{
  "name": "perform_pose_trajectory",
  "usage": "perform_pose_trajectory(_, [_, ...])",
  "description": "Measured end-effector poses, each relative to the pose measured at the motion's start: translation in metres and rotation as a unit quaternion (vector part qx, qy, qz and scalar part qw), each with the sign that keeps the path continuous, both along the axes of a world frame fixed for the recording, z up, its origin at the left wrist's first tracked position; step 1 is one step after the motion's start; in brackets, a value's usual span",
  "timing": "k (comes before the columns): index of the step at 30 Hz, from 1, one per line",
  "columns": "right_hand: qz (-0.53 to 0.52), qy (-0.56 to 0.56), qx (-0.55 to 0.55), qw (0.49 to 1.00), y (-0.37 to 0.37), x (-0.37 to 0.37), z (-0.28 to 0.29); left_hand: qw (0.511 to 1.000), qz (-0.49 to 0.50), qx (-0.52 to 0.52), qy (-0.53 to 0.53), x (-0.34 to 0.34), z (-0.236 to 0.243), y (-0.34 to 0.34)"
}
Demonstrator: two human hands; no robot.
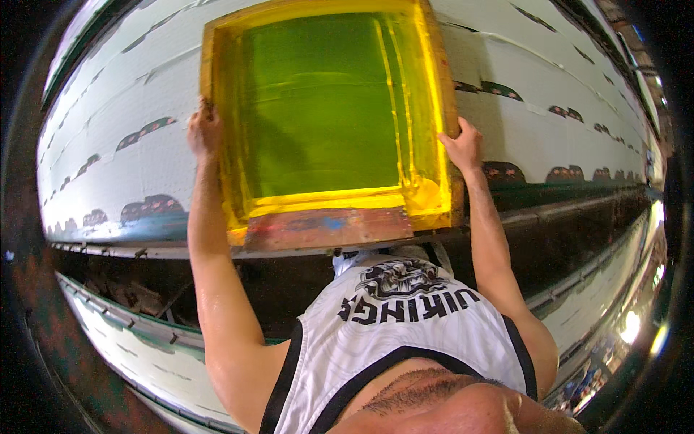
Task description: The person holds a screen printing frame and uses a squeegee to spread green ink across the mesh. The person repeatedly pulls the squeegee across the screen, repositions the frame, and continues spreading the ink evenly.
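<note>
A large screen-printing frame [318,108] lies in front of me over a long table, its mesh green and its borders coated with yellow ink. My left hand [205,134] is closed around the frame's left wooden side. On the opposite side, my right hand [464,147] grips the wood, thumb toward the inner edge. A puddle of yellow ink [423,194] sits in the near right corner. Across the near side runs a brown wooden board [329,228] with red and blue stains. What lies under the frame is hidden.
Pale fabric [159,101] covers the long table [542,195], with dark floral printed shapes [504,172] in rows on both sides of the frame. Behind me, another long table [137,347] runs across a dark aisle.
</note>
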State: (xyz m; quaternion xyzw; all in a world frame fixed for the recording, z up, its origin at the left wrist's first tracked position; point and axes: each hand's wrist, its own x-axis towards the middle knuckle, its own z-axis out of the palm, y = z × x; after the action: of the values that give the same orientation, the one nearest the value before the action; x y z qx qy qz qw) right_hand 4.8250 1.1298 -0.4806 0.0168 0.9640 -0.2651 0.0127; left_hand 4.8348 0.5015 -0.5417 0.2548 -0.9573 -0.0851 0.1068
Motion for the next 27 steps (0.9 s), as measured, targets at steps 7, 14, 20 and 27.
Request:
perform_pose_trajectory(7, [0.046, 0.09, 0.02, 0.995, -0.014, -0.001, 0.048, 0.995, -0.085, 0.055, 0.023, 0.002, -0.043, -0.051])
perform_pose_trajectory(14, [0.025, 0.075, 0.014, 0.997, -0.006, 0.008, 0.019, 0.993, -0.112, 0.027, -0.021, 0.003, -0.028, -0.055])
perform_pose_trajectory(20, [-0.001, 0.099, 0.033, 0.995, -0.006, 0.014, 0.008, 0.993, -0.115, -0.005, -0.003, -0.001, -0.004, -0.049])
perform_pose_trajectory(27, [-0.013, 0.045, 0.003, 0.999, -0.013, 0.006, 0.006, 0.995, -0.089, 0.005, 0.052, 0.013, -0.008, -0.057])
